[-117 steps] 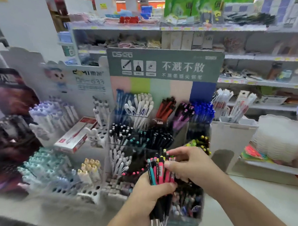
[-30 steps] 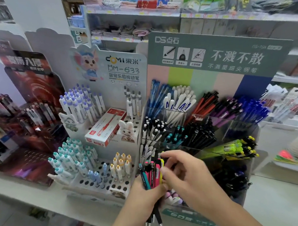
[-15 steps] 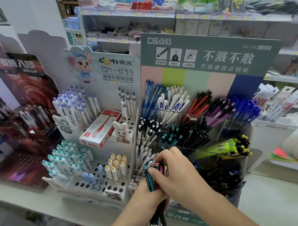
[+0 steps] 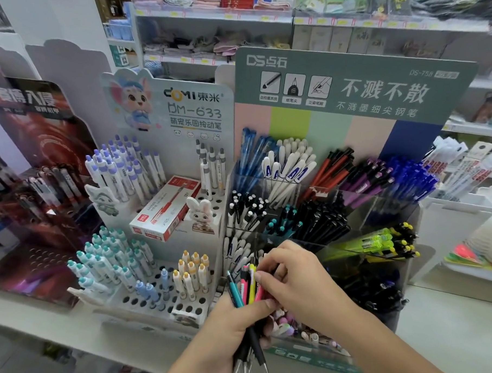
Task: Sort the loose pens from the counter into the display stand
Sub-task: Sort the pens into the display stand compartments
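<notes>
- Left hand (image 4: 231, 330) grips a bundle of pens (image 4: 248, 287) in its fist, tips down, clicker ends fanned up. Likely held this way so the coloured tops read at a glance for sorting.
- Right hand (image 4: 297, 282) sits just above and right of the left, fingers curled onto the upper ends of the bundle, pinching among the pink and yellow barrels. Judgement: it is singling out one pen to draw free. Which pen exactly, cannot tell.
- Display stand (image 4: 355, 77) rises directly beyond both hands; its clear compartments hold pens grouped by colour, so each loose pen probably goes to its match.
- Neon green pens (image 4: 377, 241) lie in a compartment up and right of the right hand; black pens (image 4: 322, 219) straight above it.
- White peg-hole rack (image 4: 148, 300) stands left of the left hand, with a red pen box (image 4: 167, 209) lying on its middle tier.
- Against half a second ago: the grip and the bundle are unchanged; the right fingers have shifted slightly lower on the pen tops. The view has tipped a little, nothing on the stand has moved. No pen drawn out yet.
</notes>
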